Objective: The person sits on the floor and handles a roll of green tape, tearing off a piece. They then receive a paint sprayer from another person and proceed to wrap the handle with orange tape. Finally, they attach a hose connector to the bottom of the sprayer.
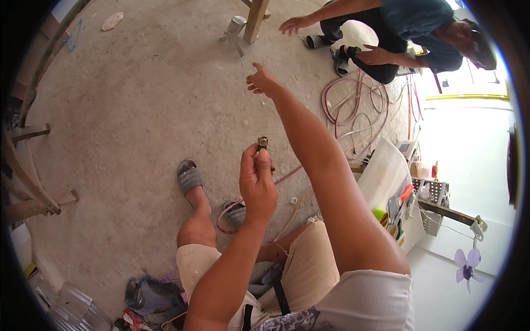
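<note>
My left hand (258, 190) is closed around a metal hose fitting (263, 142), thumb pressed along it, its end pointing away from me. A reddish hose (288, 175) shows beside and behind that hand; where it joins the fitting is hidden. Stretched far forward, my right hand (263, 83) holds nothing, its index finger extended and the other fingers loosely bent. Just beyond it, a spray gun with a metal cup (236, 25) is beside a wooden post (256, 21); the hand is apart from it.
At the far right a co-worker (419, 27) crouches, one arm reaching toward the post. Coiled hoses (353, 105) lie on the floor. Tools and tape (381, 215) crowd a surface at my right. Wooden supports (33, 201) stand left; a dark bag (152, 298) lies near my feet.
</note>
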Action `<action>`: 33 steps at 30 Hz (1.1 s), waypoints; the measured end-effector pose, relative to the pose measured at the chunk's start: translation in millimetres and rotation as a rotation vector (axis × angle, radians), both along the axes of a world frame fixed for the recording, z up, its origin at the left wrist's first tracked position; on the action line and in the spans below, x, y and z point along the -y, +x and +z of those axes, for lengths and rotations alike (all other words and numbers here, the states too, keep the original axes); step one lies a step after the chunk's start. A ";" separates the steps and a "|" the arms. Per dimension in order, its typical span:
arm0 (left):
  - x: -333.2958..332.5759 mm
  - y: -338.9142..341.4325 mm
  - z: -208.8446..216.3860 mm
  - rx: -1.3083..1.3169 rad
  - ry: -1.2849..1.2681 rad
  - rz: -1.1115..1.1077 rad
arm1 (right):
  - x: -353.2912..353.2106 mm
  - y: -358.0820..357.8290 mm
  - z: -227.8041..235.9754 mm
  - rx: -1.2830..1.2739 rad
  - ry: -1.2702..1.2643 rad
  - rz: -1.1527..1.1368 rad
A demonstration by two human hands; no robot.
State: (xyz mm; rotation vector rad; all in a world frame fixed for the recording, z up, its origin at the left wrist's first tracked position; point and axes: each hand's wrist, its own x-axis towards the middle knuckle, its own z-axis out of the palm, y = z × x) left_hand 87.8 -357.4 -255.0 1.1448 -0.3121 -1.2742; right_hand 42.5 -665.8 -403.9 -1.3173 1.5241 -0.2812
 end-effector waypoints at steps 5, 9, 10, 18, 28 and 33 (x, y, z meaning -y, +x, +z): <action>-0.2 -5.4 3.9 0.005 0.030 -0.025 | 13.1 -27.4 -24.8 -0.516 -0.323 0.210; 2.0 -5.7 -1.6 -0.010 0.044 0.012 | 10.3 -38.2 -29.8 -0.705 -0.342 0.284; 2.2 -5.3 -3.1 -0.024 0.050 0.015 | 8.1 -42.0 -30.0 -0.736 -0.329 0.282; 4.0 -6.8 0.7 -0.030 0.099 -0.045 | -8.8 -85.7 -25.3 -0.840 -0.140 0.244; 5.9 -7.2 3.2 -0.055 0.111 -0.039 | -16.2 -114.8 -28.8 -0.967 -0.139 0.254; 5.7 -5.0 4.9 -0.060 0.121 -0.048 | -19.6 -127.2 -27.9 -0.956 -0.091 0.206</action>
